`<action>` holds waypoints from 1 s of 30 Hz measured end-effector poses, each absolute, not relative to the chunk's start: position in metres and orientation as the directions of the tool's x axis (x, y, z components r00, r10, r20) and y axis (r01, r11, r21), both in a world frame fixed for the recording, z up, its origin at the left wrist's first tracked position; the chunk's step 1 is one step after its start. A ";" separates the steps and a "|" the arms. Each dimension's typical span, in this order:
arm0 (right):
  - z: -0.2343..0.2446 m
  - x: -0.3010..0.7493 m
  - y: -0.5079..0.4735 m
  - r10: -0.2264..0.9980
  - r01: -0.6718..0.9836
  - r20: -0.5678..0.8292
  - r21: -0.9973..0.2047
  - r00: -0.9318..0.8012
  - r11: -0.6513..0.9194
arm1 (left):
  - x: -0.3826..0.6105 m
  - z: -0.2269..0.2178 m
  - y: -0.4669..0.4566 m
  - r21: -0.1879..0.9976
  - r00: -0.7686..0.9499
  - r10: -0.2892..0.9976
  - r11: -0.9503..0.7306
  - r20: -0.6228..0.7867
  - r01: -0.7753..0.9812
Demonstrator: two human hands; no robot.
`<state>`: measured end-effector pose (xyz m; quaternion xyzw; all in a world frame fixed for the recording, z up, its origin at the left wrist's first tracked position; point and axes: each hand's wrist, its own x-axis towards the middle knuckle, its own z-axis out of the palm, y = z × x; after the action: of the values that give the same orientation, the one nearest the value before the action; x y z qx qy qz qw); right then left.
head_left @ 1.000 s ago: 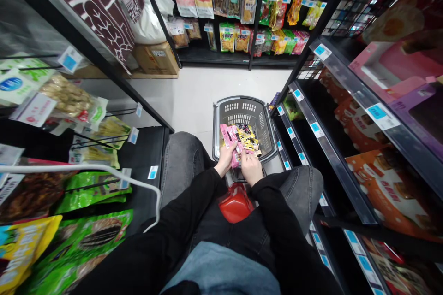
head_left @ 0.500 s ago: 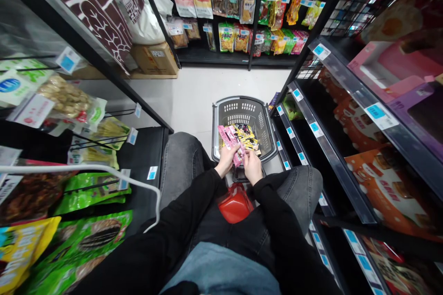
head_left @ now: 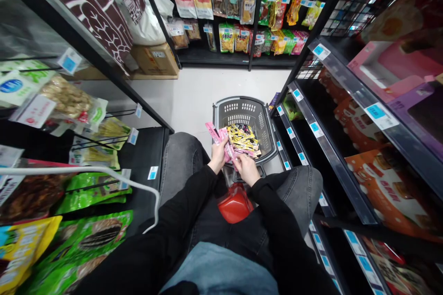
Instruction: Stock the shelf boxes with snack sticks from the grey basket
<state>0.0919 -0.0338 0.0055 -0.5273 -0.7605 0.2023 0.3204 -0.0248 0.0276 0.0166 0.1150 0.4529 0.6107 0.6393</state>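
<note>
Several slim pink snack packets (head_left: 216, 134) lie fanned in my left hand (head_left: 218, 154), which is closed around them over the basket's near left rim. My right hand (head_left: 247, 168) pinches the lower right end of the same pink packets with thumb and fingers. Beneath and beyond the hands stands a grey shopping basket (head_left: 244, 105) with slotted walls. Inside it lies a pile of yellow and black packets (head_left: 244, 138), with some pink among them. A glossy red object (head_left: 235, 203) sits between my legs, its kind unclear.
On the left a shelf holds green snack bags (head_left: 93, 191), and a white cable (head_left: 131, 180) crosses in front. Dark shelves with price tags (head_left: 315, 128) and orange cartons (head_left: 394, 184) flank the right. A cardboard box (head_left: 155, 61) stands behind at left.
Both hands have moved a little left and toward me with the pink packets, so more of the yellow pile in the basket shows.
</note>
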 end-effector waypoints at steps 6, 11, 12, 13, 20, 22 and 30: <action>0.007 0.106 -0.032 0.938 0.604 0.244 -0.718 -0.245 0.345 | -0.037 0.024 0.036 0.724 -0.171 0.916 0.162 -0.364 -0.671; 0.007 0.111 -0.033 0.957 0.588 0.150 -0.762 -0.250 0.273 | -0.031 0.013 0.033 0.770 -0.233 0.895 0.167 -0.380 -0.616; 0.007 0.110 -0.034 0.961 0.594 0.134 -0.763 -0.242 0.256 | -0.028 0.011 0.030 0.793 -0.242 0.896 0.173 -0.373 -0.584; 0.006 0.108 -0.035 0.967 0.608 0.120 -0.758 -0.224 0.235 | -0.025 0.009 0.027 0.822 -0.242 0.901 0.184 -0.361 -0.539; 0.001 0.104 -0.036 0.995 0.735 0.095 -0.672 -0.033 0.089 | -0.010 0.010 0.014 0.952 -0.096 0.972 0.188 -0.216 -0.244; 0.000 0.105 -0.034 0.993 0.735 0.106 -0.669 -0.048 0.107 | -0.011 0.010 0.015 0.941 -0.077 0.973 0.188 -0.218 -0.283; 0.004 0.103 -0.034 0.984 0.748 0.119 -0.639 -0.135 0.180 | -0.012 0.013 0.015 0.915 -0.134 0.959 0.189 -0.250 -0.356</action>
<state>0.1026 -0.0335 0.0038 -0.6011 -0.7201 0.2212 0.2669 -0.0119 0.0151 0.0126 0.3005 0.5020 0.5613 0.5854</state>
